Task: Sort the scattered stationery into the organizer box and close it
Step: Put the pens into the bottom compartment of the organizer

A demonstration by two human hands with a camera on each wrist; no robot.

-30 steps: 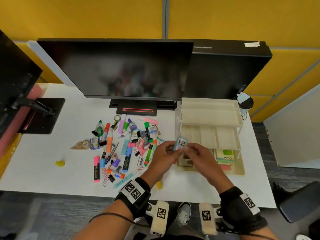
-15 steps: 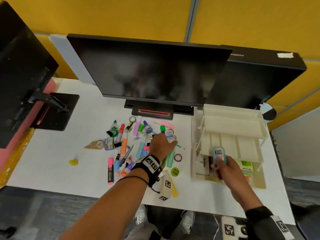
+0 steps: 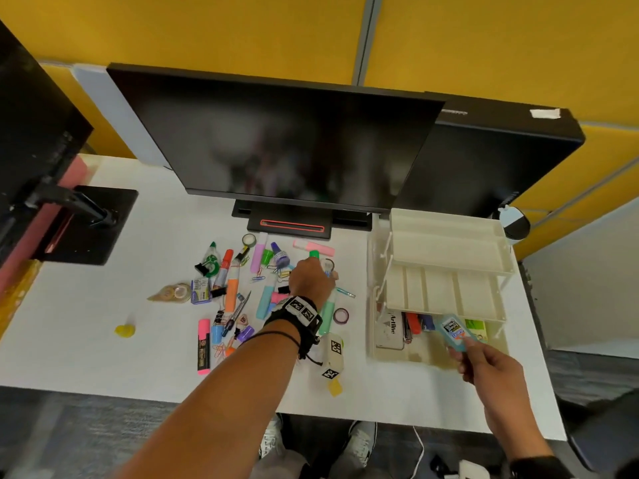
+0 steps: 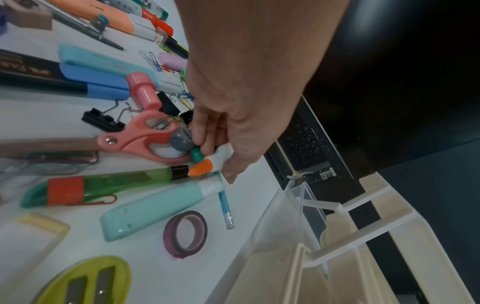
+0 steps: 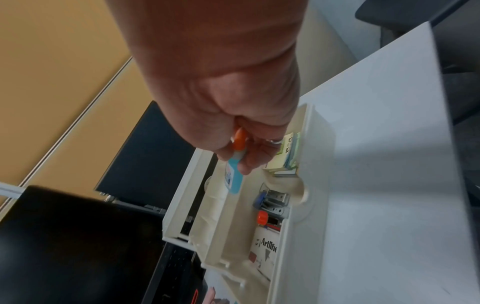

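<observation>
Since the earlier frame the right hand has drawn its pinched blue glue bottle nearer the organizer box front edge. Left hand grips one white orange-tipped bottle amid the pile. Two tape rolls, one scissors visible.

A white tabletop carries a cream organizer box, standing open at its right end. Left of the box lies a scatter of markers, highlighters, clips and tape rolls. Just beside the box's left wall sits a purple tape ring. Far left of the box lies a small yellow piece. Behind the scatter stands a monitor base.
</observation>
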